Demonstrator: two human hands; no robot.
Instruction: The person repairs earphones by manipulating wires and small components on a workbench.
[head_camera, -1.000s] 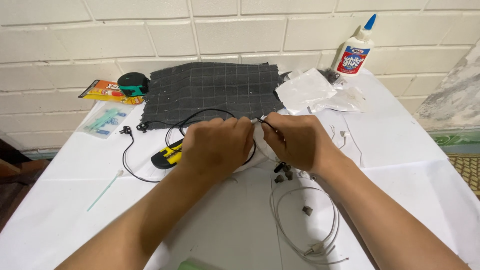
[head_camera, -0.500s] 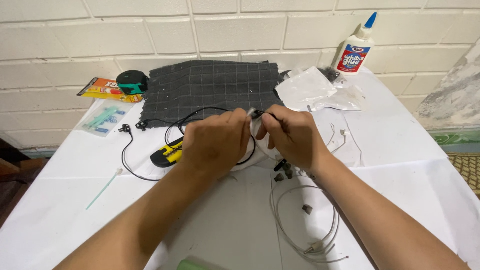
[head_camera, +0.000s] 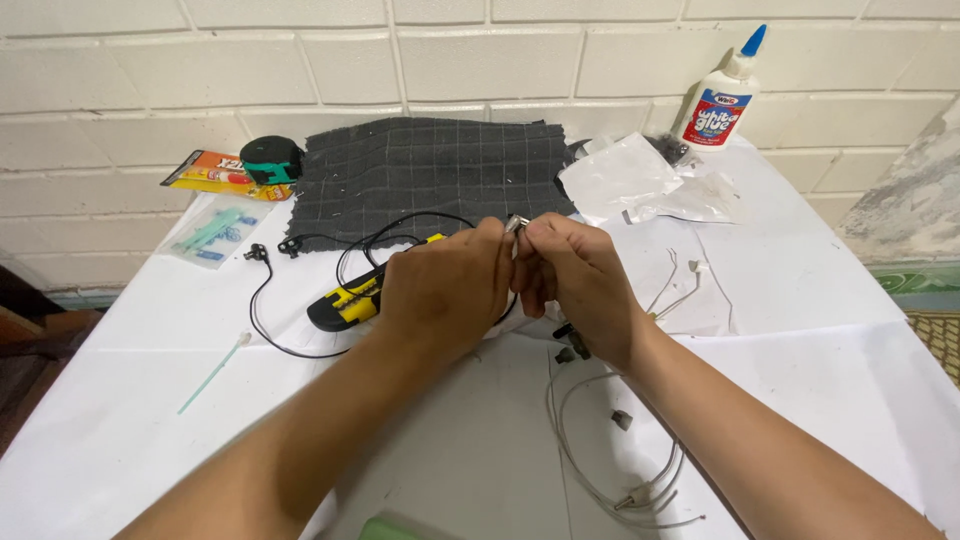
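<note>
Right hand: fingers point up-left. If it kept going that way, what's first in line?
The right hand would first meet the left hand, already touching around the small metal connector. Past them, probably the dark checked cloth; depth unclear.

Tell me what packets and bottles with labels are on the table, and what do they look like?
Glue bottle: back right by the wall, white with a blue tip and red-and-blue label.
Orange card packet: back left, flat, under a black-and-green round thing.
Clear packet: left, holding small blue-green pieces.
Torn clear bags: beside the glue, crumpled.
</note>
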